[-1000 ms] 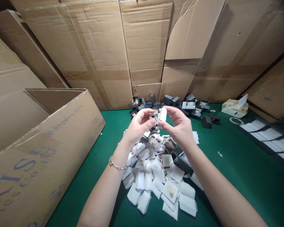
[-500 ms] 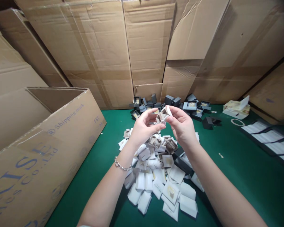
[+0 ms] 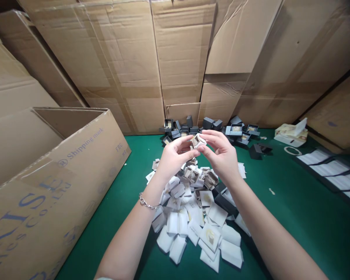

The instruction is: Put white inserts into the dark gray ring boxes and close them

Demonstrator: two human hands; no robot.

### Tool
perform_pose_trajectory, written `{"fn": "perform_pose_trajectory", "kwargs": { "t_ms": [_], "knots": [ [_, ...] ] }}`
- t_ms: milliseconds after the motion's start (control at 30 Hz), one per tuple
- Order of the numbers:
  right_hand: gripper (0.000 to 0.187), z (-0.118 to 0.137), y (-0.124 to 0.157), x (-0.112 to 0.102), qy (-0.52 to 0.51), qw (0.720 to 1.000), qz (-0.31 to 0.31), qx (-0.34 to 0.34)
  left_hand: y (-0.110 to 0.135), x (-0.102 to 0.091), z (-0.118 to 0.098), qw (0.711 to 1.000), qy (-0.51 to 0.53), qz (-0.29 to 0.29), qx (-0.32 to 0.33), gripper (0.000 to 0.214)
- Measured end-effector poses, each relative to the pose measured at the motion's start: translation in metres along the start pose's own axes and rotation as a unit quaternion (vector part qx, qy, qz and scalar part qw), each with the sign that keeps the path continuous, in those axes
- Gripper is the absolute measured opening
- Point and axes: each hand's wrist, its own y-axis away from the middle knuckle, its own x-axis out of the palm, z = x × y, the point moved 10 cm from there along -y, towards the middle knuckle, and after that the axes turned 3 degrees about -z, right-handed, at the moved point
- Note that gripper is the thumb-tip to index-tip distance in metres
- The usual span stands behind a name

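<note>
Between my two hands, above the pile, is a small folded cardboard insert [image 3: 198, 141], white outside and grey-brown inside. My left hand [image 3: 177, 153] grips its left side between thumb and fingers. On its right side, my right hand [image 3: 221, 153] pinches it with the thumb below and fingers above. Beneath my hands lies a heap of similar folded inserts [image 3: 192, 175]. Nearer to me are several flat white cards and packets [image 3: 211, 235]. A black box [image 3: 226, 202] lies partly under white pieces at the heap's right side.
Small dark jewellery boxes [image 3: 236, 130], some open, lie along the back of the green table [image 3: 280, 233]. A large carton [image 3: 61, 175] stands at left. On the right are a tissue pack [image 3: 291, 134], a tape ring [image 3: 293, 151] and a black tray [image 3: 332, 171] with white contents.
Both hands have shifted slightly left with the insert. It has turned, and its pieces now look closer together.
</note>
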Motion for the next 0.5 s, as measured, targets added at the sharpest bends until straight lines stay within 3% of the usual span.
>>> {"fn": "perform_pose_trajectory", "kwargs": {
  "t_ms": [100,233,400,500],
  "knots": [
    [0.019,0.021,0.004,-0.001,0.090,0.991,-0.012,-0.094,-0.001,0.003,0.002,1.000,0.027,0.013,-0.004,0.052],
    [0.030,0.035,0.011,0.007,0.162,0.973,0.012,-0.166,-0.003,0.003,0.007,0.997,0.064,0.025,-0.017,0.046],
    [0.056,0.036,0.018,0.021,0.232,0.946,0.069,-0.215,-0.002,0.002,0.013,0.993,0.093,0.043,-0.058,0.048],
    [0.061,0.032,0.018,0.024,0.246,0.942,0.082,-0.215,-0.001,0.006,0.015,0.991,0.091,0.074,-0.068,0.046]
  ]
}}
